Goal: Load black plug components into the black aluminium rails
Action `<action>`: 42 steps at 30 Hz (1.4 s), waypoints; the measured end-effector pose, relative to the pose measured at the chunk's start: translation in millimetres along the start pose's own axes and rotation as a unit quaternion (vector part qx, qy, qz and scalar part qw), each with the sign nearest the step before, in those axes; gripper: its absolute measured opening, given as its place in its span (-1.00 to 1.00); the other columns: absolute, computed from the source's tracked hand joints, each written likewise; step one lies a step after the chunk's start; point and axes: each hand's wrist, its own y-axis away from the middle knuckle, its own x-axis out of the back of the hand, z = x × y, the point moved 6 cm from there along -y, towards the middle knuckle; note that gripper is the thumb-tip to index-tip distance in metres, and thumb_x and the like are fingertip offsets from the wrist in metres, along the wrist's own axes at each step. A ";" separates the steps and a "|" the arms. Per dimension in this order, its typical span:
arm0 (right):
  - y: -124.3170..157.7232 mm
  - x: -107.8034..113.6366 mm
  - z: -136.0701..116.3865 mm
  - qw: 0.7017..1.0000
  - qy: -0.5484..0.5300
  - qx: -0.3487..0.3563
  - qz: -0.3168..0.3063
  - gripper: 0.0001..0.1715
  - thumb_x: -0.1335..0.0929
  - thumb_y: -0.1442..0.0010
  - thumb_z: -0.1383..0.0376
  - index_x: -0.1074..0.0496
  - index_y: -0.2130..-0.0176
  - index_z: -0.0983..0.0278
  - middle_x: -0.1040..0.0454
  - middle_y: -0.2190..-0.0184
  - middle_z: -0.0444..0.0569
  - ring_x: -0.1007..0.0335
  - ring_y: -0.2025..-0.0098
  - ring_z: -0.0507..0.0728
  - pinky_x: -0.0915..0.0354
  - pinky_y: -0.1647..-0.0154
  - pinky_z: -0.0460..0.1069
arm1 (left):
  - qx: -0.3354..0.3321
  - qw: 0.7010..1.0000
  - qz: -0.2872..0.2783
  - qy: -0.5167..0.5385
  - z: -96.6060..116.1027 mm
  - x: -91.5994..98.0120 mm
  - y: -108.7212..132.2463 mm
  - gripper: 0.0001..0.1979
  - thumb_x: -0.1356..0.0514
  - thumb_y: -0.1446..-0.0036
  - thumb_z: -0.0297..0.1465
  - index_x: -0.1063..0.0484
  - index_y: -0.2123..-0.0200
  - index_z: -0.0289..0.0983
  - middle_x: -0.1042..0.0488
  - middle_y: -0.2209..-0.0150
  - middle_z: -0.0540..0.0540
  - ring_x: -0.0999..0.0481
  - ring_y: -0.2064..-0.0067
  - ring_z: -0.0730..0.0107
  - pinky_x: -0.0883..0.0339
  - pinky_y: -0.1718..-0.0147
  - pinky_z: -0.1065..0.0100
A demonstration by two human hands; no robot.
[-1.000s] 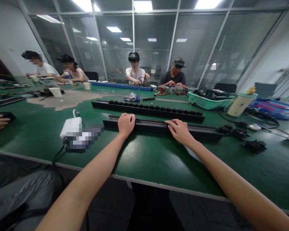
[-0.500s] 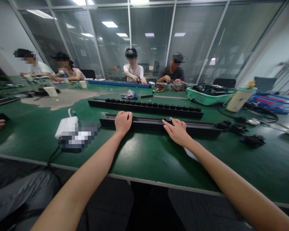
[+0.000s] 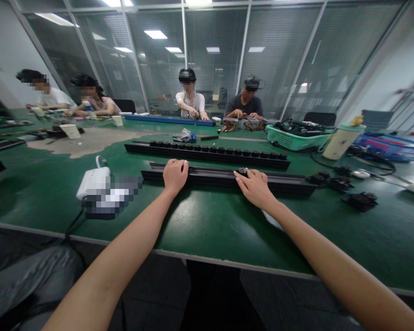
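A long black grooved rail (image 3: 212, 180) lies across the green table in front of me. My left hand (image 3: 174, 177) is closed around its left part, fingers curled over the top. Farther right, my right hand (image 3: 254, 185) has its thumb and fingers at a small black module (image 3: 242, 171), which sits in the rail's groove; the curled fingers partly hide it. Behind lies a second black rail (image 3: 207, 155), with a row of several similar black modules along its top.
Loose black modules (image 3: 359, 201) lie right of the near rail. A white charger (image 3: 94, 181) and a blurred-out device are at left. Farther back stand a green basket (image 3: 298, 139) of cables, a cream tumbler (image 3: 342, 143) and a blue basket (image 3: 393, 146). Several people sit around the table.
My hands keep their places on the near rail and module. The view has shifted slightly, and another person's hand at the left edge has almost gone out of sight.
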 end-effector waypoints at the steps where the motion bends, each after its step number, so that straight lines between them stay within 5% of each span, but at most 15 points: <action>1: 0.0 0.3 -0.1 1.000 0.000 0.000 -0.001 -0.38 -0.04 -0.51 0.11 -0.34 -0.36 0.08 -0.36 -0.29 0.21 -0.13 -0.29 0.34 -0.03 -0.23 0.23 | 0.001 1.000 -0.001 0.001 0.0 -0.1 0.0 -0.55 0.07 -0.41 -0.24 -0.62 0.21 -0.19 -0.63 0.20 -0.19 -0.48 -0.02 0.09 -0.36 0.00 0.14; 42: 0.7 11.0 7.3 0.999 0.042 -0.030 -0.006 -0.41 -0.08 -0.49 0.15 -0.43 -0.29 0.09 -0.49 -0.19 0.18 -0.19 -0.21 0.37 -0.01 -0.12 0.21 | 0.001 1.000 -0.006 -0.008 0.1 -1.1 -0.5 -0.55 0.07 -0.42 -0.23 -0.61 0.21 -0.20 -0.63 0.19 -0.18 -0.47 -0.03 0.09 -0.34 0.00 0.15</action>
